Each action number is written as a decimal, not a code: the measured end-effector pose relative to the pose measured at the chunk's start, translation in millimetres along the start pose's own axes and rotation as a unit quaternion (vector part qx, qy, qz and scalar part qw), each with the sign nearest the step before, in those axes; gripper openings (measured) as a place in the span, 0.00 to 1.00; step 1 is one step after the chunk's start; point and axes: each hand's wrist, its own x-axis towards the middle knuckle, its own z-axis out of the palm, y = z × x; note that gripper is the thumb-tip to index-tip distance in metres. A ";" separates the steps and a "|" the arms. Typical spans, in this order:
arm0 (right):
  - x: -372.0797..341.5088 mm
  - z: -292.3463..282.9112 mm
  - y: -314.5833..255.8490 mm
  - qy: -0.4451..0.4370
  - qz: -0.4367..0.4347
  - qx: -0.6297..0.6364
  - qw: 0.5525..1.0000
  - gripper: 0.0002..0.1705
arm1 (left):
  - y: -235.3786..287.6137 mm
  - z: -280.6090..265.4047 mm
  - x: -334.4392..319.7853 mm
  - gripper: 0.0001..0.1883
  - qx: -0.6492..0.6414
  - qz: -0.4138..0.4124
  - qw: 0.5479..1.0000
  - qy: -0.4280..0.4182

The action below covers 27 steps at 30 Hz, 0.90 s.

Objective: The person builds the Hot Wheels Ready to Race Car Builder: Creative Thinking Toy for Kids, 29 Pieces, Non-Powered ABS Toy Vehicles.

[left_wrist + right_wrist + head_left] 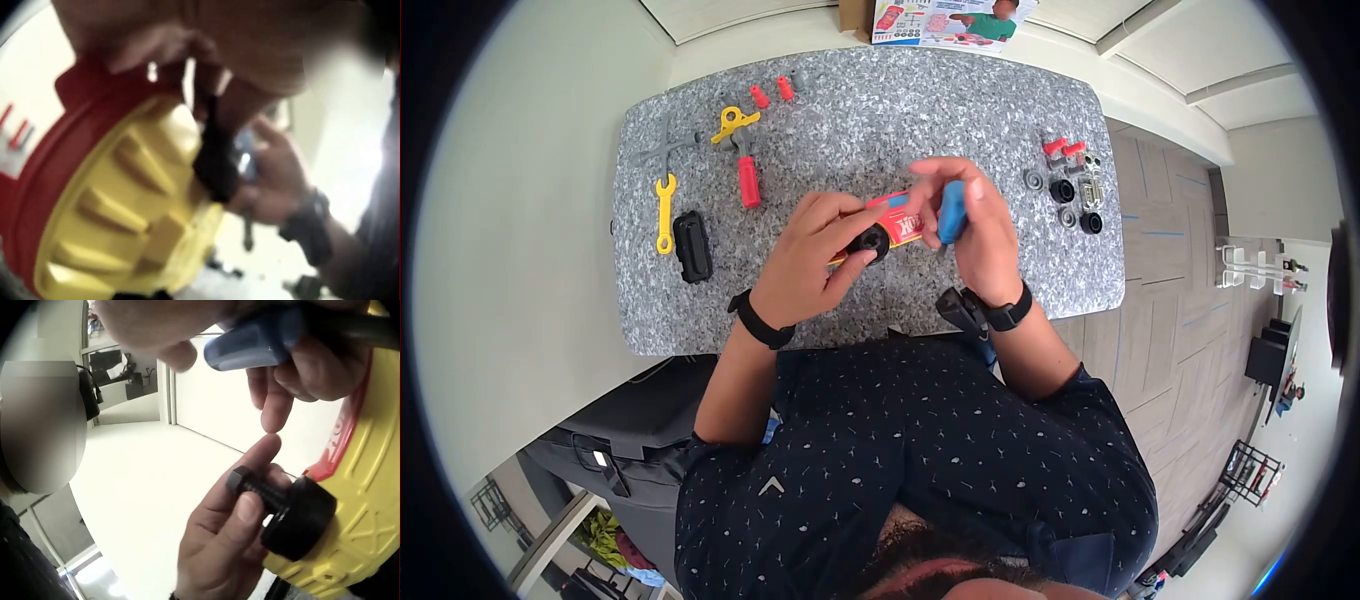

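Observation:
My left hand (815, 250) holds a black toy wheel (300, 519) against the side of a red and yellow toy car (907, 229). A black bolt (250, 484) sticks out of the wheel, and my left thumb and finger lie on either side of it in the right wrist view. Just to the right, my right hand (990, 230) grips a blue-handled screwdriver (250, 353) with a dark shaft. The car is tilted so that its yellow underside (112, 219) faces the left wrist camera. My hands cover much of the car in the head view.
Left on the speckled table (820, 120) lie a yellow wrench (665, 215), a grey cross-shaped wrench (666, 145), a red-handled hammer (748, 180), a yellow piece (735, 120) and a black part (692, 246). Several wheels (1062, 191) and a silvery part (1092, 192) sit right. A printed box (950, 25) stands behind.

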 end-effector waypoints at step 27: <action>18.2 34.9 -40.3 -0.147 -0.226 -0.325 0.906 0.27 | 12.2 9.4 -3.3 0.24 -0.152 -0.090 0.981 0.082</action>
